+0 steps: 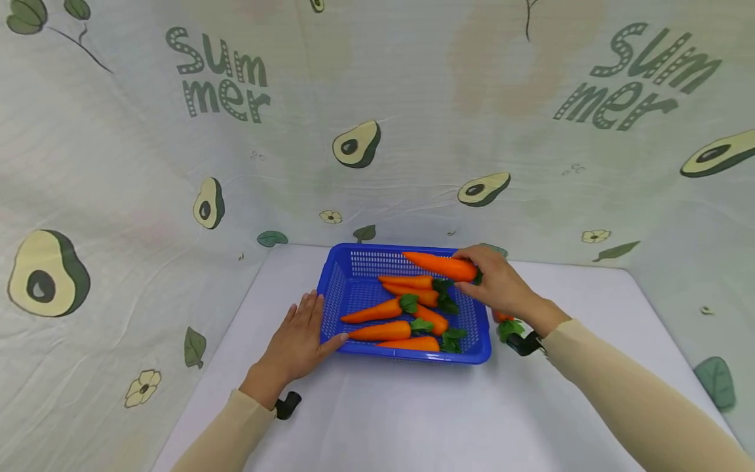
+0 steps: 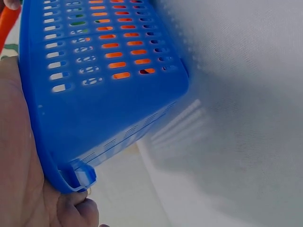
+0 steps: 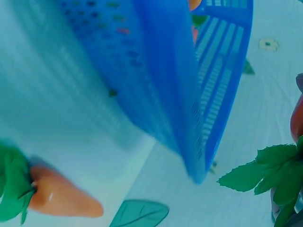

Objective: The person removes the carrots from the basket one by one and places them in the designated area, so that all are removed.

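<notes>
A blue plastic basket point(image 1: 354, 354) with slotted walls stands on the table and holds several orange toy carrots point(image 1: 377, 331) with green leafy tops. My left hand point(image 1: 297, 341) rests against its left side, fingers extended, with the thumb at the front rim. The left wrist view shows this hand along the basket rim point(image 2: 35, 118). My right hand point(image 1: 498, 278) grips a larger carrot point(image 1: 439, 264) near its leafy end, above the basket's back right part. That carrot's tip points left. Its green leaves point(image 3: 279, 172) show at the right edge of the right wrist view.
Another carrot point(image 3: 64, 191) lies on the table just right of the basket, partly covered by the right forearm in the head view. The white tabletop point(image 1: 377, 413) extends in front. Behind it hangs a cloth point(image 1: 413, 85) printed with avocados and leaves.
</notes>
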A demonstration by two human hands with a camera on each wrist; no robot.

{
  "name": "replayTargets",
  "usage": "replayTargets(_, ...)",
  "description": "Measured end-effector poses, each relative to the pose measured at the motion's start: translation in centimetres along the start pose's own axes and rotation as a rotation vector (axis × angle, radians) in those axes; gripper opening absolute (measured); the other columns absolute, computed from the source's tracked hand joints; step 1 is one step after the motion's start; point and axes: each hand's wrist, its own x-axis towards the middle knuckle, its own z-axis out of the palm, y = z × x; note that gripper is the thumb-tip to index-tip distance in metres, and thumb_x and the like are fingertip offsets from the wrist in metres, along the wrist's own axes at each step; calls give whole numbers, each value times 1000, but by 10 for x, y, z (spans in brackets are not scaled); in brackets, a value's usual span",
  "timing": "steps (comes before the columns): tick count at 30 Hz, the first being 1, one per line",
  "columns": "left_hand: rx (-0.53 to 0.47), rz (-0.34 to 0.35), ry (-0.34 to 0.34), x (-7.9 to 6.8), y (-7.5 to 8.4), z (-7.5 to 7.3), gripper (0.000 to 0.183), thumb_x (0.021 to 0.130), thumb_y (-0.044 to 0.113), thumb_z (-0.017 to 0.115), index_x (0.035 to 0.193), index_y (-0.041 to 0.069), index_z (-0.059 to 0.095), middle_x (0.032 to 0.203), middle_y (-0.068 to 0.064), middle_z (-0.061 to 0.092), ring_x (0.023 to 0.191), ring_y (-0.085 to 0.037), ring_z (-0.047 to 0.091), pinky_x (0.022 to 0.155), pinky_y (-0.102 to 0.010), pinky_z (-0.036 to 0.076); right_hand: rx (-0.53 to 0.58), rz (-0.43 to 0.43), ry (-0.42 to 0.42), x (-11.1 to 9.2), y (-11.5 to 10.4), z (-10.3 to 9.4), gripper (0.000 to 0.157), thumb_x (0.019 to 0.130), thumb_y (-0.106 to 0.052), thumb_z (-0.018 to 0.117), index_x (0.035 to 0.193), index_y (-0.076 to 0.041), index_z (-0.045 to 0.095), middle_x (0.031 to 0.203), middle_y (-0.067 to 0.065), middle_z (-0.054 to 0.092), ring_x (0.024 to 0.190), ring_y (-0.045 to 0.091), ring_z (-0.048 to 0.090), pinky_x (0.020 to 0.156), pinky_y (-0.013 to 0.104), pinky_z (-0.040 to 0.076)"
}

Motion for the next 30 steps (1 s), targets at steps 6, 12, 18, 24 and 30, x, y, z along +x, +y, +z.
replayTargets(6, -17, -1, 2, -1, 0, 2, 108, 101, 73, 47, 166, -6, 14, 175, -26, 13, 162, -44, 14, 130, -60, 16, -29, 51, 45, -15, 15, -11, 49, 90, -13, 84, 134, -8, 62, 128, 13, 65, 112, 30, 53, 96, 51, 47)
replayTargets(12, -30, -2, 6, -2, -2, 4, 108, 101, 74, 46, 166, -6, 15, 174, -27, 14, 162, -45, 14, 130, -61, 17, -83, 109, 89, -34, 35, -23, 50, 90, -12, 83, 135, -7, 62, 126, 15, 65, 109, 31, 52, 94, 52, 43)
replayTargets(18, -40, -2, 18, -3, -2, 5, 107, 101, 73, 46, 165, -7, 16, 174, -28, 15, 162, -45, 16, 130, -61, 19, -132, 212, 84, -57, 57, -32, 50, 91, -11, 81, 135, -3, 60, 124, 19, 63, 107, 34, 50, 92, 53, 41)
replayTargets(24, -33, 2, 23, -3, -1, 6, 106, 102, 72, 47, 165, -7, 16, 174, -27, 15, 162, -45, 16, 129, -61, 20, -158, 306, 88, -81, 76, -36, 53, 91, -13, 81, 137, 0, 57, 126, 23, 61, 107, 38, 50, 93, 58, 39)
replayTargets(30, -34, 10, 28, -1, 2, 5, 106, 102, 72, 47, 165, -7, 16, 174, -28, 16, 161, -45, 17, 129, -61, 21, -197, 405, 93, -100, 91, -34, 56, 93, -19, 81, 138, 3, 56, 118, 24, 61, 101, 39, 49, 88, 56, 40)
